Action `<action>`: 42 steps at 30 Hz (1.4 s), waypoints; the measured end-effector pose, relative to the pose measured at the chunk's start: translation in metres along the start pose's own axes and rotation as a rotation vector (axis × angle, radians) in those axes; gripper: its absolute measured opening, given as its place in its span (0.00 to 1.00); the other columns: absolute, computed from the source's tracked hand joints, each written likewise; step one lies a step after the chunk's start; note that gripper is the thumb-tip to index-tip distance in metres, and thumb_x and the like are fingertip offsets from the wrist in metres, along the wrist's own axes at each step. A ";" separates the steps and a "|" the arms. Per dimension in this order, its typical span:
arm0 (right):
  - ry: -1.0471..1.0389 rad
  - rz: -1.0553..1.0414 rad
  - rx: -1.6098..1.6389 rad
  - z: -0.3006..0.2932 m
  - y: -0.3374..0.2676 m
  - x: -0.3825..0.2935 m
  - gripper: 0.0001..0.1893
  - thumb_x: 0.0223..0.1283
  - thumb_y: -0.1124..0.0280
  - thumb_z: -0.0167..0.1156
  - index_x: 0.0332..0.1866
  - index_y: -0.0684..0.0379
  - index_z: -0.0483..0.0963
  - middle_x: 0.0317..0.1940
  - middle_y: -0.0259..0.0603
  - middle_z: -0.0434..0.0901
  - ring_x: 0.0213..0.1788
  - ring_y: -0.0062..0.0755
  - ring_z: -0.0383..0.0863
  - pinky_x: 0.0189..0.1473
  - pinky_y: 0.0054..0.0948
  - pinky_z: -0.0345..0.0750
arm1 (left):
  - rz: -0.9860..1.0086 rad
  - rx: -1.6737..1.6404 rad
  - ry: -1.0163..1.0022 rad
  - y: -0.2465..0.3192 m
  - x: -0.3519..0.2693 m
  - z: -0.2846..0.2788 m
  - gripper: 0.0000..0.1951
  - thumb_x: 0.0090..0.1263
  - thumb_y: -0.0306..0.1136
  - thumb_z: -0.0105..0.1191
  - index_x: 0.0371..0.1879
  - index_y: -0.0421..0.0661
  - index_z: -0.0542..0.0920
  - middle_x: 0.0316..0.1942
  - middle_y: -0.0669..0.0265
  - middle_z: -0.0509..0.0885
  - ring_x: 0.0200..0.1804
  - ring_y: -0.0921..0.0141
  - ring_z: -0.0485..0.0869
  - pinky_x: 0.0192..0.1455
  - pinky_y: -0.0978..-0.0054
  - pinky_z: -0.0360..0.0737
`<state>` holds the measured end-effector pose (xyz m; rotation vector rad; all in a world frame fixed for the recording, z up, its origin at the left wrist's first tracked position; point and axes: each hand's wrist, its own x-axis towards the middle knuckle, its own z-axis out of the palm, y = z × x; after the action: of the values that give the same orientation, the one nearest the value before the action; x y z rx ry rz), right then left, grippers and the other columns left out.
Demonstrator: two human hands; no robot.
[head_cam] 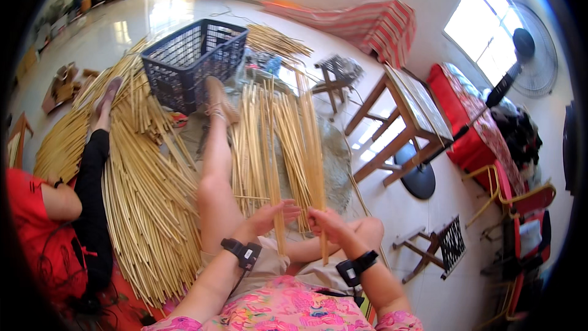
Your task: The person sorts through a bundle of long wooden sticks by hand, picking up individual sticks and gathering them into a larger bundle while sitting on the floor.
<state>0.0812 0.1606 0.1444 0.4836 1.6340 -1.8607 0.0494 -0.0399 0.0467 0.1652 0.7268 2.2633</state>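
Note:
My right hand [328,225] is closed around a bundle of long, thin bamboo-like strips [314,161], held upright above my folded leg. A narrower bunch of strips [274,184] runs through my left hand [273,217], whose fingers stretch out toward the right one. The lower ends of both bunches hang over my lap. Beyond my hands, more pale strips [248,147] lie side by side on a greyish sheet [337,161], between my outstretched leg and the sheet's right edge.
A large heap of strips [147,202] spreads leftward, beside a seated person in a red shirt [46,230]. A dark plastic crate [172,78] stands past my foot. To the right are a wooden stool [413,101], a folding stool [432,248] and a standing fan [475,119].

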 end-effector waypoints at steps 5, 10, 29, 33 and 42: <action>-0.118 0.002 -0.168 0.053 0.025 0.038 0.12 0.65 0.60 0.54 0.27 0.53 0.69 0.19 0.26 0.66 0.17 0.16 0.61 0.19 0.19 0.58 | 0.021 0.044 -0.168 -0.019 0.009 -0.065 0.24 0.77 0.45 0.35 0.63 0.39 0.66 0.55 0.56 0.76 0.56 0.64 0.77 0.58 0.66 0.75; -0.111 -0.012 -0.200 0.051 0.032 0.041 0.12 0.66 0.60 0.53 0.27 0.53 0.68 0.19 0.26 0.65 0.18 0.17 0.61 0.20 0.19 0.58 | 0.145 0.082 0.021 -0.004 0.000 -0.015 0.25 0.78 0.45 0.31 0.62 0.38 0.67 0.53 0.57 0.78 0.47 0.65 0.81 0.50 0.67 0.79; -0.334 0.020 -0.120 0.054 0.041 0.065 0.12 0.61 0.66 0.59 0.44 0.62 0.75 0.31 0.36 0.78 0.32 0.27 0.78 0.35 0.27 0.76 | 0.223 0.109 0.090 0.002 -0.003 -0.017 0.31 0.74 0.57 0.35 0.55 0.37 0.69 0.45 0.57 0.79 0.49 0.67 0.79 0.52 0.67 0.79; -0.348 0.037 -0.080 0.058 0.041 0.060 0.11 0.60 0.65 0.58 0.40 0.62 0.74 0.28 0.35 0.77 0.29 0.26 0.77 0.31 0.26 0.74 | 0.289 -0.066 0.067 0.002 -0.003 -0.009 0.32 0.70 0.57 0.43 0.60 0.41 0.65 0.41 0.60 0.80 0.46 0.68 0.79 0.52 0.67 0.78; -0.301 -0.203 -0.446 0.066 0.047 0.058 0.17 0.56 0.58 0.63 0.40 0.62 0.73 0.26 0.32 0.75 0.29 0.23 0.74 0.32 0.25 0.73 | 0.320 -0.213 0.146 0.013 -0.001 -0.025 0.19 0.70 0.40 0.53 0.55 0.49 0.69 0.24 0.73 0.71 0.28 0.76 0.73 0.44 0.71 0.76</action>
<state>0.0758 0.0814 0.0836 -0.1494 1.8595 -1.5402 0.0342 -0.0593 0.0336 0.0133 0.5584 2.6633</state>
